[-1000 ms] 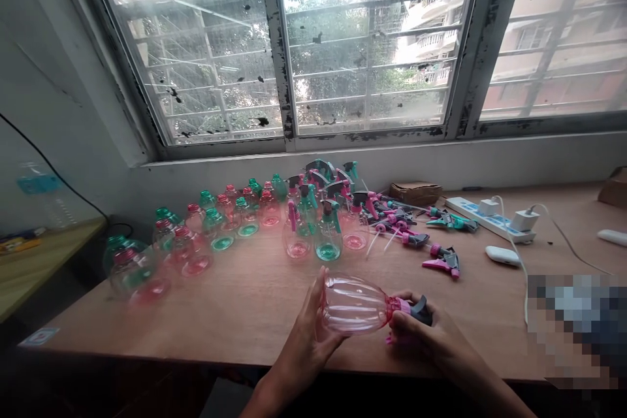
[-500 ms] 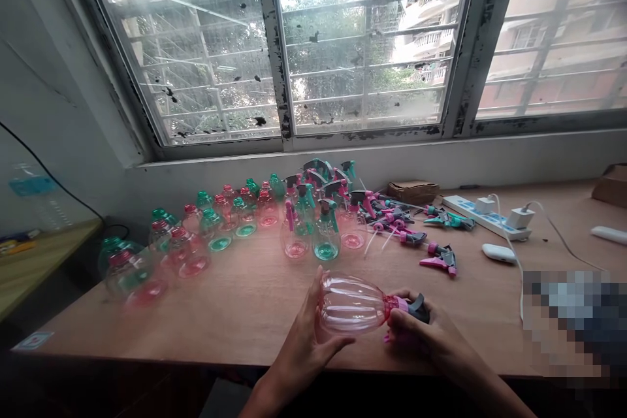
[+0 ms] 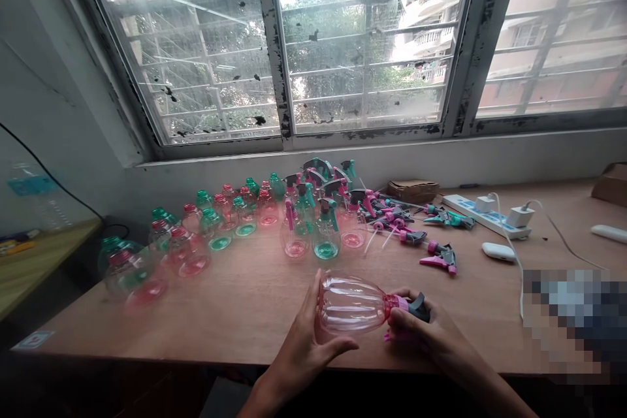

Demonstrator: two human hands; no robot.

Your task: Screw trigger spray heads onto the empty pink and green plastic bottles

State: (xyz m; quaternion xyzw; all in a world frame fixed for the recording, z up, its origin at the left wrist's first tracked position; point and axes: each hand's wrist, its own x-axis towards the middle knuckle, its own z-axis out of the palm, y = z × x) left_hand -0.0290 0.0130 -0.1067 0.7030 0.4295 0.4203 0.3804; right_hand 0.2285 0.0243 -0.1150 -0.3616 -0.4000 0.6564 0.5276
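A clear pink spray bottle (image 3: pixel 353 304) lies sideways in the air between my hands, over the table's front edge. My left hand (image 3: pixel 307 333) cups its base, fingers behind it and thumb stretched out below. On the right, my right hand (image 3: pixel 425 330) grips the pink collar and the grey-and-pink spray head (image 3: pixel 417 308) at the neck; the fingertips are partly hidden. Beyond them stand several bottles with spray heads fitted, among them a green one (image 3: pixel 326 232). Loose pink-and-grey spray heads (image 3: pixel 439 259) lie to their right.
Several open pink and green bottles (image 3: pixel 189 251) stand in rows at the left. A power strip (image 3: pixel 490 217) with chargers and white cables, a white oval object (image 3: pixel 498 252) and a brown cardboard piece (image 3: pixel 412 191) lie at the right and back. A blurred patch covers the right front.
Almost nothing differs. My left thumb has shifted slightly to the right; the bottle stays between both hands.
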